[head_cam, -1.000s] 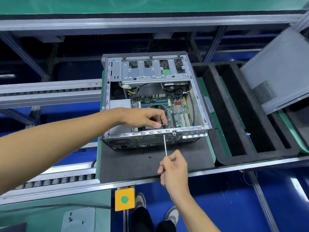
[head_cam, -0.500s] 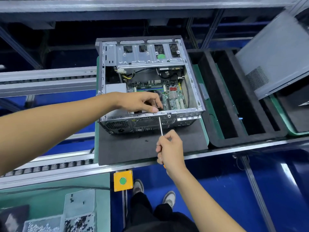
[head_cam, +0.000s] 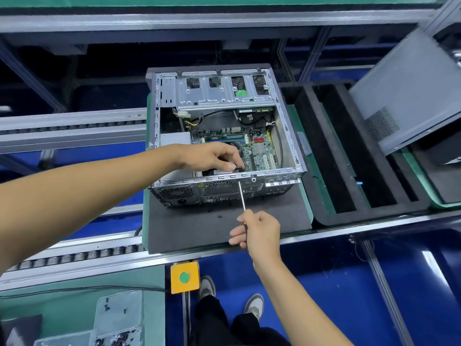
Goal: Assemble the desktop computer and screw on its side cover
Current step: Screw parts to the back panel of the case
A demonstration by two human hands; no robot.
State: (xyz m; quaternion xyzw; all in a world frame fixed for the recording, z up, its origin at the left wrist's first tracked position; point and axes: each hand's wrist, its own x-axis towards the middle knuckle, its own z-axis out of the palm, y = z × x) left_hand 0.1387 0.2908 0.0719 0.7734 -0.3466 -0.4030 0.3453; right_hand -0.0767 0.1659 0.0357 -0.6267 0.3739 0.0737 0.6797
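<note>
Hands unchanged from a second ago: left hand [head_cam: 212, 157] steadies a part inside the open computer case [head_cam: 225, 136] on its foam pad, right hand [head_cam: 258, 232] grips the screwdriver [head_cam: 241, 196] against the rear rim, side cover [head_cam: 409, 96] still off.

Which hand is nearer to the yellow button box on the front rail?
Right. The right hand, gripping the screwdriver, is just above the yellow button box and a little to its right. The left hand is farther up, inside the computer case.
</note>
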